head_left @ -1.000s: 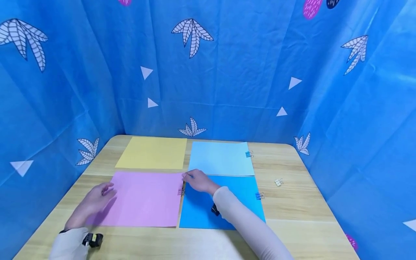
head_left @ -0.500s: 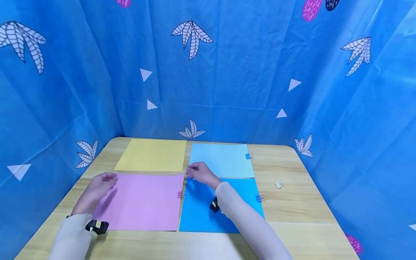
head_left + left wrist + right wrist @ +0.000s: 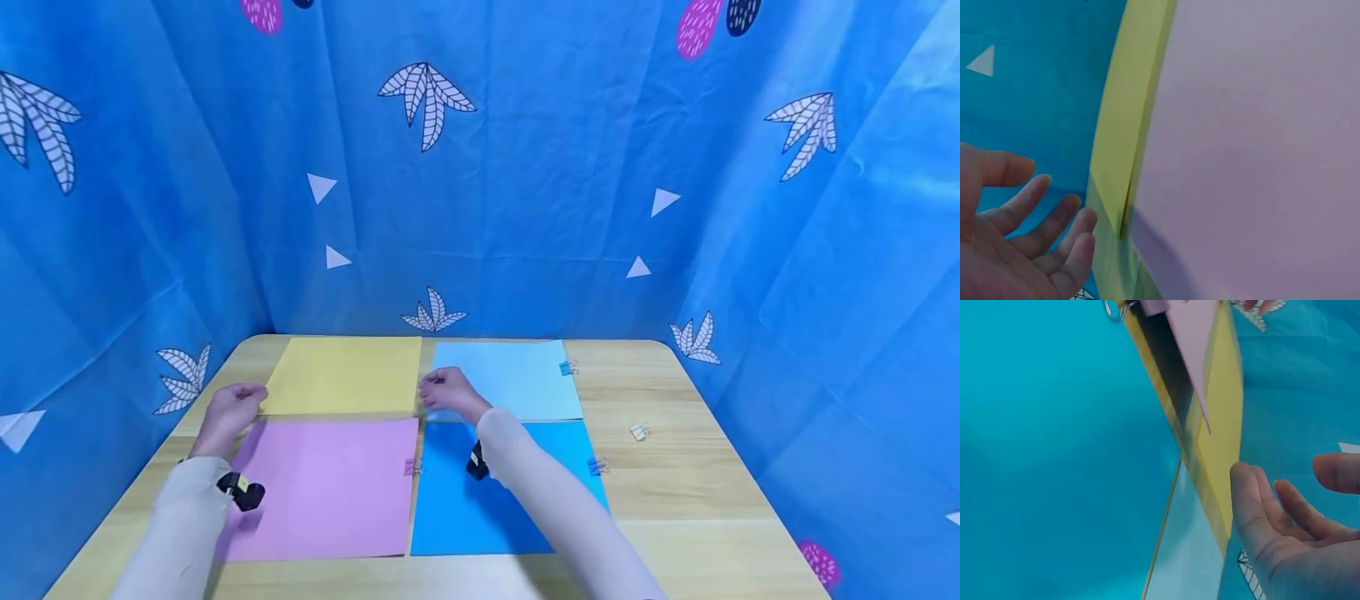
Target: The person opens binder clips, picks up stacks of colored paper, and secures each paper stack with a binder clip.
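Note:
A yellow sheet of paper (image 3: 345, 375) lies at the back left of the table, with a pink sheet (image 3: 322, 492) in front of it. My left hand (image 3: 231, 410) is at the yellow sheet's left edge; in the left wrist view its fingers (image 3: 1063, 215) are loosely bent with nothing between them. Close to the yellow sheet's right edge, over the light blue sheet (image 3: 517, 375), is my right hand (image 3: 452, 392). The right wrist view shows its thumb apart from the fingers (image 3: 1250, 500). Whether either hand touches paper, I cannot tell.
A pink binder clip (image 3: 412, 467) grips the pink sheet's right edge. Blue binder clips sit on the light blue sheet and the darker blue sheet (image 3: 495, 492). A pale binder clip (image 3: 640, 431) lies loose on the wooden table (image 3: 675, 483). A blue patterned curtain (image 3: 487, 183) surrounds the table.
My left hand has moved from the pink sheet's left edge away from me to the yellow sheet's. The right hand has left the pink sheet's far corner and shifted toward the yellow sheet.

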Demonstrator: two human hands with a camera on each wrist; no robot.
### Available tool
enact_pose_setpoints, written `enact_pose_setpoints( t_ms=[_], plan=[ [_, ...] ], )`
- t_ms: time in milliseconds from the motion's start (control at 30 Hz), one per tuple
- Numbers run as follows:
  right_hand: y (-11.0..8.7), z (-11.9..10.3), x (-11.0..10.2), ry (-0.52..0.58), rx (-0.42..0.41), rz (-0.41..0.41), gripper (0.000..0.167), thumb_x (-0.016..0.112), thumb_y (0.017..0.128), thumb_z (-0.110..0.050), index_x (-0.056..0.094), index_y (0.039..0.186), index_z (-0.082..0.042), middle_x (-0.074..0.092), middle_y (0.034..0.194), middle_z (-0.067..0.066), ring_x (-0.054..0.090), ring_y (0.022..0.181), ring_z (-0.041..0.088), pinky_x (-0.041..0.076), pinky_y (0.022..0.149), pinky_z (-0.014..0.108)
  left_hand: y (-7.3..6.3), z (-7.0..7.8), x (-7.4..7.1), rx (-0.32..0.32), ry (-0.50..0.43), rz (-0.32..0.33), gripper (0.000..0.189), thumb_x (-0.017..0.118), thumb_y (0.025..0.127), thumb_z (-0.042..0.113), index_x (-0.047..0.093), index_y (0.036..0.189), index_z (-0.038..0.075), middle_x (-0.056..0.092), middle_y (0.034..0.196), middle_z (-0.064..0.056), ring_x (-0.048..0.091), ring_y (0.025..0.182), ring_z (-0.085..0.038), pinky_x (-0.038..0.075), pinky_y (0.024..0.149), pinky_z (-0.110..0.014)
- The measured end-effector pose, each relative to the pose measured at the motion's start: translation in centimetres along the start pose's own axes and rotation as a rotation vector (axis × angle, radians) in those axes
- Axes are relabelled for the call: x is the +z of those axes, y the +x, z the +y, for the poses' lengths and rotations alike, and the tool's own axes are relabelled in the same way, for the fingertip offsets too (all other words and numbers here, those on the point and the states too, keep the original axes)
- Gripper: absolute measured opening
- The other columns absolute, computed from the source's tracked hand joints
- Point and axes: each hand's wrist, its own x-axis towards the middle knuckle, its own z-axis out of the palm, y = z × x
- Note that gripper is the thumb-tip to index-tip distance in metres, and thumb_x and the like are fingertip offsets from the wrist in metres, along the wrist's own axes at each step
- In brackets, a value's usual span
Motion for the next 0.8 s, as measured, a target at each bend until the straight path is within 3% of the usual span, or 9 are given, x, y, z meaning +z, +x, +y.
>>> enact_pose_setpoints(
  t_ms=[167, 333, 500, 600, 800],
  plan=[
    [0.6, 0.0, 0.7, -0.060, 0.015, 0.041, 0.030, 0.062, 0.104, -0.018, 0.065, 0.127, 0.001, 0.069, 0.123, 0.020, 0.069, 0.113, 0.036, 0.060, 0.100, 0.047, 1.3, 0.2, 0.1, -0.010, 0.073, 0.014, 0.059, 0.041, 0.107, 0.030, 0.041, 0.149, -0.011, 0.040, 0.151, -0.039, 0.045, 0.134, -0.054, 0.046, 0.108, -0.063],
    [1.2, 0.2, 1.5, -0.170, 0.059, 0.086, 0.038, 0.061, 0.105, -0.030, 0.062, 0.134, -0.006, 0.068, 0.124, 0.010, 0.066, 0.113, 0.026, 0.057, 0.101, 0.047, 2.1, -0.1, -0.1, -0.064, 0.123, -0.074, 0.068, 0.041, 0.106, 0.034, 0.027, 0.154, -0.012, 0.026, 0.156, -0.043, 0.033, 0.139, -0.060, 0.040, 0.110, -0.070],
    [1.6, 0.3, 2.5, -0.149, 0.096, 0.078, 0.039, 0.063, 0.104, -0.031, 0.061, 0.135, -0.007, 0.067, 0.127, 0.010, 0.068, 0.112, 0.028, 0.056, 0.102, 0.050, 2.1, -0.7, -0.1, -0.074, 0.139, -0.127, 0.077, 0.044, 0.104, 0.040, 0.021, 0.156, -0.013, 0.029, 0.152, -0.045, 0.039, 0.133, -0.061, 0.047, 0.102, -0.068],
    [1.7, 0.3, 2.7, -0.132, 0.099, 0.066, 0.040, 0.063, 0.104, -0.030, 0.060, 0.137, -0.006, 0.067, 0.127, 0.011, 0.068, 0.112, 0.031, 0.056, 0.102, 0.051, 2.2, -0.8, 0.1, -0.064, 0.119, -0.139, 0.080, 0.045, 0.103, 0.039, 0.019, 0.156, -0.014, 0.029, 0.152, -0.045, 0.041, 0.132, -0.060, 0.047, 0.103, -0.067],
    [1.4, 0.0, 2.7, -0.070, 0.110, 0.028, 0.043, 0.062, 0.104, -0.034, 0.059, 0.138, -0.007, 0.065, 0.132, 0.011, 0.064, 0.120, 0.032, 0.052, 0.108, 0.053, 2.8, -0.3, 0.0, -0.058, 0.051, -0.189, 0.088, 0.051, 0.102, 0.037, 0.008, 0.156, -0.018, 0.012, 0.159, -0.046, 0.023, 0.144, -0.063, 0.032, 0.118, -0.072]
  ],
)
